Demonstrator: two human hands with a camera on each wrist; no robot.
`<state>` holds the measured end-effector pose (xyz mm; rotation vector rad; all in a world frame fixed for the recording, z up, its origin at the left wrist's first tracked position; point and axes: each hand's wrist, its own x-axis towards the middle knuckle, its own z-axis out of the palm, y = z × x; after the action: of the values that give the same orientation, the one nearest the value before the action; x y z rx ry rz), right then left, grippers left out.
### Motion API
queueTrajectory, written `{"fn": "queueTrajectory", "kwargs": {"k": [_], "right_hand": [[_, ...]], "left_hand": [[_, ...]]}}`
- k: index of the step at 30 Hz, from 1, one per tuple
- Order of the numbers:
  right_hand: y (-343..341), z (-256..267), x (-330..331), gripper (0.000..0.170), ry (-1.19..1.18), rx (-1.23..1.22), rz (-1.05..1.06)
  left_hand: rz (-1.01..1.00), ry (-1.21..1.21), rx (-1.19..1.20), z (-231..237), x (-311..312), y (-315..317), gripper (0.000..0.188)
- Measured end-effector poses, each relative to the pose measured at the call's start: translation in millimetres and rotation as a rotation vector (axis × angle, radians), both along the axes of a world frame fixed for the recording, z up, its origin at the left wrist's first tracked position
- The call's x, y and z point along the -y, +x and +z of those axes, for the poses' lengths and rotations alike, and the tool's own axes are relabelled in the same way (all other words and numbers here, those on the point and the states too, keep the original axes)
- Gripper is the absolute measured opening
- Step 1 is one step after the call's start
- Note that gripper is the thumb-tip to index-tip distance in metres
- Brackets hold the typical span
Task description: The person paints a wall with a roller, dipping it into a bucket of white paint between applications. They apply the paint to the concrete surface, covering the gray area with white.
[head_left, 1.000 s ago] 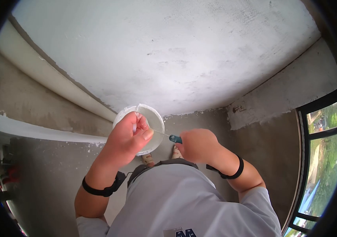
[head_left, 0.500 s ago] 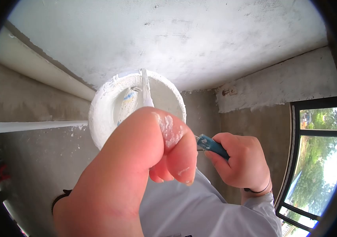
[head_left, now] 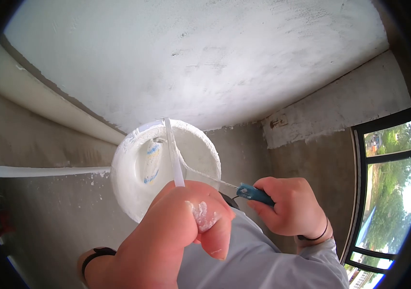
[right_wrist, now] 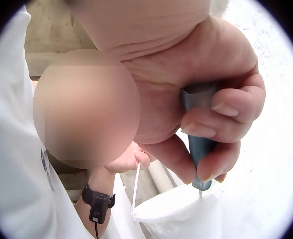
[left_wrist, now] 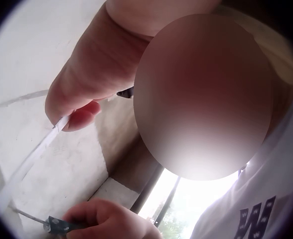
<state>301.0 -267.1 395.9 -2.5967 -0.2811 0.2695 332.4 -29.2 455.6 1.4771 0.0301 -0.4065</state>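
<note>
My left hand (head_left: 188, 212), white paint smeared on its knuckles, grips a flat white bucket handle (head_left: 173, 154) that runs up to the far rim of a white bucket (head_left: 120, 161). Its fingertips curl under and are mostly hidden in the head view. A paint roller's white sleeve (head_left: 151, 161), marked blue and yellow, lies inside the bucket. The roller's paint-coated rod (head_left: 200, 173) crosses the near right rim to a teal grip (head_left: 256, 193). My right hand (head_left: 292, 207) holds that grip, fingers wrapped around it in the right wrist view.
A large white-painted surface (head_left: 215, 58) with grey patches spreads ahead. A pale pipe (head_left: 46, 91) runs along the left. Bare grey wall (head_left: 306, 168) and a black-framed window (head_left: 388, 188) are on the right. White specks mark the grey surface at left.
The left hand and bucket rose closer to the head camera, then sank slightly. The right hand moved right with the roller grip. The roller sleeve now shows more fully.
</note>
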Motion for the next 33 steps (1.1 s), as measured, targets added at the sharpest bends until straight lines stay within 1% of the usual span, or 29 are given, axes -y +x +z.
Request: {"fn": "queueTrajectory", "kwargs": {"k": [4,6,7,9,11,16,18,19,21,23,25,28,30,31,32,33], "right_hand": [[2.4,-3.0,0.0,0.017,0.001,0.011,-0.003],[3.9,-3.0,0.5,0.018,-0.024,0.001,0.004],[4.3,-2.6,0.4,0.018,-0.033,-0.012,0.007],[5.0,-2.3,-0.9,0.018,-0.027,-0.007,-0.021],[5.6,-2.3,1.0,0.018,-0.021,-0.012,-0.014],[8.2,-0.3,0.5,0.019,-0.006,-0.041,-0.017],[23.2,13.2,-18.5,0.019,0.049,-0.038,-0.045],[22.8,12.7,-19.3,0.018,0.045,0.005,-0.048],[11.8,2.3,-2.0,0.017,0.053,-0.004,-0.065],[9.2,0.9,-2.2,0.015,0.064,-0.038,-0.134],[7.2,-3.1,-2.3,0.015,0.060,-0.033,-0.135],[11.2,-2.7,-2.7,0.015,0.020,-0.006,-0.159],[10.6,-12.0,1.1,0.016,-0.085,-0.032,-0.178],[10.9,-20.8,7.9,0.016,-0.017,-0.083,-0.202],[11.0,-26.0,10.7,0.016,0.006,-0.055,-0.208],[11.2,-29.9,12.1,0.017,-0.052,-0.040,-0.185]], "left_hand": [[-0.022,-0.027,0.068,0.8,0.8,8.2,0.020],[0.011,-0.069,-0.033,0.4,3.0,8.7,0.024],[0.014,-0.078,-0.046,-5.3,1.7,6.3,0.024],[0.053,-0.225,0.109,-20.2,-2.8,0.3,0.016],[0.042,-0.238,0.132,-21.4,-2.0,0.5,0.015],[-0.003,-0.170,0.257,-20.6,2.4,3.9,0.016],[-0.015,-0.151,0.289,-20.8,5.2,6.5,0.017],[-0.023,-0.137,0.309,-20.6,6.5,8.2,0.018],[-0.048,-0.085,0.349,-19.1,9.0,12.2,0.020],[-0.071,-0.034,0.382,-17.7,11.1,16.6,0.022],[-0.101,-0.006,0.421,-17.4,13.0,22.0,0.024],[-0.159,0.047,0.555,-16.7,14.1,31.9,0.028],[-0.266,-0.021,0.386,-38.1,8.0,43.1,0.049],[-0.265,-0.043,0.220,-39.8,6.9,49.1,0.047],[-0.259,-0.061,0.057,-40.0,5.8,54.8,0.045],[-0.268,-0.105,-0.024,-42.4,5.4,58.6,0.044]]}}
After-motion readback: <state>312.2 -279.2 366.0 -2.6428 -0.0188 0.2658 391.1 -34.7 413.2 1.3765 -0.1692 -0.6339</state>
